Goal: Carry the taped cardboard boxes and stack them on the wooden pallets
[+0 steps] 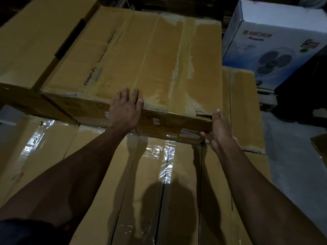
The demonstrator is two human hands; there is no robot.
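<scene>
A big taped cardboard box point(141, 55) lies on top of a stack of other brown boxes, its near edge toward me. My left hand point(125, 108) rests flat on that near top edge, fingers straight and spread. My right hand point(218, 129) grips the box's near right corner, thumb up on the top edge and fingers curled round the front and side. Below my arms lies a lower layer of taped boxes point(159, 191) with shiny clear tape. No wooden pallet shows under the stack.
Another brown box point(35, 38) sits to the left, touching the big one. A lower box point(246, 110) lies at the right. A white and blue fan carton point(276, 41) stands at the back right. Grey floor point(292, 165) shows to the right.
</scene>
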